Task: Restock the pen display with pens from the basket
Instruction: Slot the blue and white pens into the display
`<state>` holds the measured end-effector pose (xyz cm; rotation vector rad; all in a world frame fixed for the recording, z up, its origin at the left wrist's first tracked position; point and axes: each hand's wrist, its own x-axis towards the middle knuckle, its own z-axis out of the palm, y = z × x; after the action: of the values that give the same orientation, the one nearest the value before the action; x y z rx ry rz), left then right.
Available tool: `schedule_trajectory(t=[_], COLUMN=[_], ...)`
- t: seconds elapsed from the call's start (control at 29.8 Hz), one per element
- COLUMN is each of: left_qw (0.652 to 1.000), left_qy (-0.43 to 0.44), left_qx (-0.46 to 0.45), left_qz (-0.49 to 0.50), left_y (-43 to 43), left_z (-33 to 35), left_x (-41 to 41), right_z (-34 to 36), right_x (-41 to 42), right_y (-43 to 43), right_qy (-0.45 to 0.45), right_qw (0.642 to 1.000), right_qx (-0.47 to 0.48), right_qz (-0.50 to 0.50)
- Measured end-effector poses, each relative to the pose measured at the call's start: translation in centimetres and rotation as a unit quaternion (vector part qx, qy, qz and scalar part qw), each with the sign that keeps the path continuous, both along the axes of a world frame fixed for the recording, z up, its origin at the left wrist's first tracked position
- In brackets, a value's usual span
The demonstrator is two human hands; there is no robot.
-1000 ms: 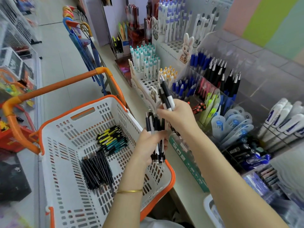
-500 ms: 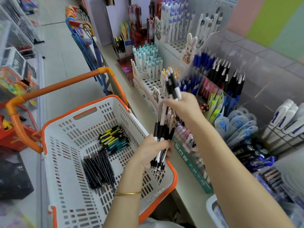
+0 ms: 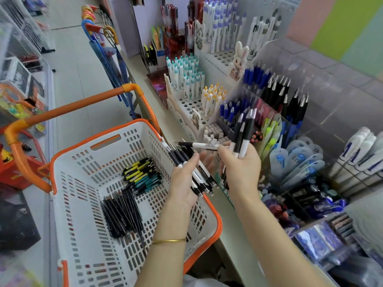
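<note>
A shop aisle: a pale shelf (image 3: 238, 230) runs along the right, crowded with the pen display (image 3: 191, 104), whose racks and clear bins hold upright white, blue and black pens. A white basket (image 3: 83, 224) with an orange rim and handle stands just beside the shelf edge. On its floor lie two heaps: black pens (image 3: 122, 214) and, beyond them, yellow and teal pens (image 3: 143, 175). Both hands are above the basket's far right corner, by the shelf. The left hand (image 3: 183, 185), palm up with a gold bangle (image 3: 169, 241) on its wrist, curls its fingers round a bundle (image 3: 200, 179) of black-and-white pens that fans out toward the display. The right hand (image 3: 241, 168) grips a few upright pens (image 3: 243, 131) of the same kind, their ends pointing up in front of the display's blue pens, and its fingertips pinch a crosswise pen (image 3: 199, 145) lying just above the bundle.
</note>
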<state>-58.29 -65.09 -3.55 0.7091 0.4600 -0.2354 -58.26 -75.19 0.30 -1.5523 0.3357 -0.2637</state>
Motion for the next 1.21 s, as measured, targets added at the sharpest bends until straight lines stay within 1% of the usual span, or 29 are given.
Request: schedule_trajectory(t=[0.17, 0.24, 0.3, 0.37, 0.44, 0.5, 0.54, 0.6, 0.67, 0.74, 0.81, 0.94, 1.04, 1.21], left_qw=[0.998, 0.997, 0.992, 0.977, 0.947, 0.904, 0.884, 0.858, 0.84, 0.823, 0.816, 0.807, 0.812, 0.813], left_qy=[-0.019, -0.029, -0.033, -0.064, -0.128, -0.203, -0.233, -0.267, -0.292, -0.311, -0.32, -0.331, -0.324, -0.303], left_qx=[0.018, 0.035, 0.098, 0.182, 0.274, 0.365, 0.399, 0.435, 0.455, 0.474, 0.478, 0.486, 0.479, 0.49], left_qz=[0.053, 0.067, 0.077, 0.091, 0.104, 0.087, 0.073, 0.058, 0.051, 0.046, 0.047, 0.059, 0.072, 0.081], left_y=[0.2, 0.2, 0.1, 0.2, 0.3, 0.4, 0.3, 0.0, -0.2, -0.3, -0.2, -0.2, -0.2, -0.6], left_z=[0.0, 0.1, 0.4, 0.7, 1.2, 1.6, 1.7, 2.3, 2.7, 2.9, 3.1, 3.1, 3.1, 3.0], left_x=[0.3, 0.3, 0.3, 0.3, 0.0, -0.4, -0.7, -1.2, -1.5, -1.6, -1.5, -1.6, -1.5, -1.4], right_z=[-2.1, -2.5, -2.7, -2.9, -3.1, -3.3, -3.5, -4.0, -4.4, -4.2, -3.9, -3.8, -3.6, -3.1], right_x=[-1.3, -1.5, -1.6, -1.6, -1.5, -1.4, -1.3, -1.0, -0.7, -0.6, -0.4, -0.1, 0.0, -0.6], right_y=[0.0, -0.2, -0.2, -0.4, -0.5, -0.4, -0.3, -0.1, 0.2, 0.6, 0.9, 0.7, 0.4, 0.6], right_qy=[0.04, 0.047, 0.046, 0.062, 0.108, 0.161, 0.178, 0.192, 0.197, 0.2, 0.198, 0.201, 0.195, 0.156], right_qw=[0.998, 0.995, 0.992, 0.988, 0.981, 0.958, 0.943, 0.918, 0.902, 0.893, 0.887, 0.886, 0.883, 0.909], right_qx=[-0.036, -0.054, -0.067, -0.052, 0.031, 0.155, 0.208, 0.286, 0.332, 0.358, 0.372, 0.354, 0.351, 0.302], right_qz=[0.034, 0.066, 0.101, 0.13, 0.156, 0.18, 0.19, 0.198, 0.193, 0.187, 0.187, 0.22, 0.242, 0.241])
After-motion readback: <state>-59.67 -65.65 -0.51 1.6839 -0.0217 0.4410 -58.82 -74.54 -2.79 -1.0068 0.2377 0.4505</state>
